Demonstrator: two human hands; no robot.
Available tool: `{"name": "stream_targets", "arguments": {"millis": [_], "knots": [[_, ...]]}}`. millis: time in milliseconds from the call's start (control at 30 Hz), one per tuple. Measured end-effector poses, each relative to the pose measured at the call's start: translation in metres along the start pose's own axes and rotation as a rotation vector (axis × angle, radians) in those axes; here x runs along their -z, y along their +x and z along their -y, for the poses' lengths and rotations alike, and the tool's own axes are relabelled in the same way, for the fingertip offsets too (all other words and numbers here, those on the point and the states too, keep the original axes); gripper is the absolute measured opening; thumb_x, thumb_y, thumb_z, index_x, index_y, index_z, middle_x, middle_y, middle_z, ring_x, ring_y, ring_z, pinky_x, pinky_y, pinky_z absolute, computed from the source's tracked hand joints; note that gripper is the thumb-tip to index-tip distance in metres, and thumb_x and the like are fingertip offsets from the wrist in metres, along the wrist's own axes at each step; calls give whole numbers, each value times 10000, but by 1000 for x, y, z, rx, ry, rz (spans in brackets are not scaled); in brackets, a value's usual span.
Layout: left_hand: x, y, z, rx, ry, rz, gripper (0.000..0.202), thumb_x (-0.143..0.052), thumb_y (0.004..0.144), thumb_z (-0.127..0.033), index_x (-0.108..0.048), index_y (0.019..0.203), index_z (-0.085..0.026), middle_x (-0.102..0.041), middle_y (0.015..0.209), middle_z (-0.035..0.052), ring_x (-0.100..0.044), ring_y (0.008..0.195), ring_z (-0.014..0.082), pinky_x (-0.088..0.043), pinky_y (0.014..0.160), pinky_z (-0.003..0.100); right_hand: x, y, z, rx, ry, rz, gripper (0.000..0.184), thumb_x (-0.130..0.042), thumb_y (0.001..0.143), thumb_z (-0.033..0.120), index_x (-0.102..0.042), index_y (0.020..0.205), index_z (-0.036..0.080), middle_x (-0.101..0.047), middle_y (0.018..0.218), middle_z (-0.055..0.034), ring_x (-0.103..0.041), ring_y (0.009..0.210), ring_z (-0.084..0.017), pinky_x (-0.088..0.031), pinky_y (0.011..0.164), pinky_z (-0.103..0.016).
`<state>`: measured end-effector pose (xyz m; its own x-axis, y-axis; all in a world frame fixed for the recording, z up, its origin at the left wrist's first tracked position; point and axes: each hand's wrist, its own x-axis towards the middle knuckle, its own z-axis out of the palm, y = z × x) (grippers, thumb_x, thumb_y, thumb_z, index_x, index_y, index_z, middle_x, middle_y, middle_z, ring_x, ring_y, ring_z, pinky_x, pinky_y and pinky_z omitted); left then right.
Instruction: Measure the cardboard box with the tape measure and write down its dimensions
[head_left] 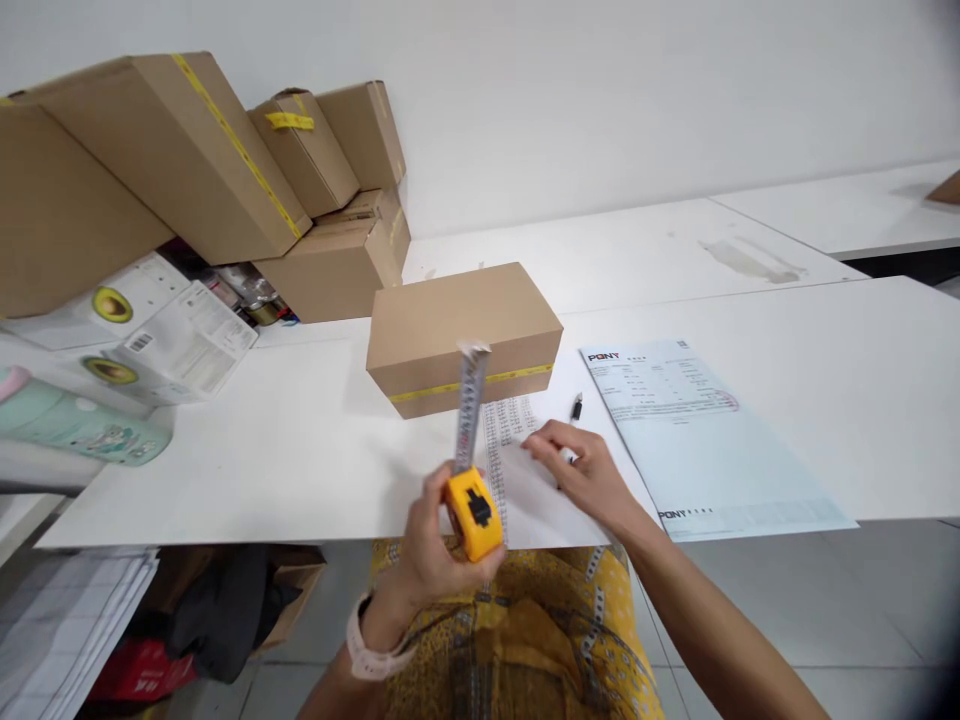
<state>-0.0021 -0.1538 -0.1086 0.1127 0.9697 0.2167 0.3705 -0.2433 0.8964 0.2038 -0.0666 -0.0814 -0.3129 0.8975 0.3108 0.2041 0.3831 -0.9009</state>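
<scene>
My left hand (439,545) is wrapped round a yellow tape measure (475,512) at the table's front edge. Its metal blade (469,410) sticks out upward, and the tip overlaps the front of a closed cardboard box (465,320) in view; whether it touches the box I cannot tell. My right hand (581,465) is closed in a pinch round a pen (568,456), mostly hidden by the fingers, and rests over a sheet of paper (532,500) with columns of handwriting. Just beyond that hand lies a black pen cap (577,406).
Stacked cardboard boxes (322,265) stand at the back left, beside white cartons (180,340) with avocado pictures. A mint-green bottle (82,425) lies at the far left. Right of the paper is a pale blue printed document (712,450). The white table (285,460) ends close to my body.
</scene>
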Motion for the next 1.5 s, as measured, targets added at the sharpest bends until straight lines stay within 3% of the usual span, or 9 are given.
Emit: {"name": "stream_targets", "arguments": {"millis": [133,300,533,700,900,1033,1167,1367,1500], "knots": [[56,45,-20,-275,200,-238,876,-888,686,-349,-372,1387,-254,-631,1290,131,-698,994,272,-599,821,409,26,-14,-30,-223,-344,-335,381,-542,951,547,-621,745,236,-590,618,-5,-540,588,-182,-384,587,-319],[116,146,-71,-269,706,-434,904,-842,747,-472,-334,1438,-185,-567,1401,104,-636,1129,307,-552,919,459,31,-14,-54,-410,-666,-258,424,-536,905,635,-645,1028,244,-640,668,-7,-633,659,-238,-338,574,-311],[114,229,-76,-118,1047,-171,764,-723,857,-437,-370,1479,-165,-639,1322,104,-646,1132,348,-502,994,563,27,-10,-52,-425,-803,-171,328,-497,937,387,-642,1190,238,-700,769,-35,-651,719,-250,-328,586,-312],[108,238,-59,-114,998,-126,847,-661,896,-417,-259,1580,-123,-469,1513,200,-513,1345,423,-423,1088,616,29,-12,-53,-414,-800,-182,388,-428,923,266,-642,1239,198,-732,827,-65,-638,698,-240,-368,613,-329],[87,225,-48,-303,1008,15,925,-555,932,-610,-208,1624,-104,-155,1712,191,-74,1590,403,-22,1263,617,28,-12,-54,-431,-819,-199,371,-436,889,227,-700,1147,191,-755,875,-87,-668,745,-253,-398,640,-334],[55,210,-40,-486,1028,87,1034,-520,901,-753,-237,1607,-53,-217,1687,241,-131,1581,415,-39,1258,621,27,-13,-55,-419,-822,-210,374,-416,884,222,-725,1093,185,-766,926,-101,-681,789,-254,-401,639,-327],[28,199,-31,-566,1100,98,964,-665,887,-637,-331,1575,-51,-379,1613,263,-320,1527,407,-185,1262,577,28,-14,-60,-387,-789,-242,379,-422,864,235,-741,1056,169,-752,856,-94,-660,726,-234,-399,618,-319],[21,201,-25,-560,1129,26,755,-746,900,-352,-430,1536,-96,-457,1572,239,-427,1476,391,-338,1226,539,29,-21,-59,-318,-481,-413,330,-481,888,272,-772,1010,177,-696,678,-31,-577,554,-162,-437,574,-296],[20,201,-16,-639,1017,-80,518,-632,980,-328,-537,1442,-113,-559,1494,221,-511,1417,378,-423,1167,551,28,-27,-54,-253,-231,-559,292,-522,946,310,-768,1060,201,-765,820,-49,-694,712,-182,-489,570,-276]]}}
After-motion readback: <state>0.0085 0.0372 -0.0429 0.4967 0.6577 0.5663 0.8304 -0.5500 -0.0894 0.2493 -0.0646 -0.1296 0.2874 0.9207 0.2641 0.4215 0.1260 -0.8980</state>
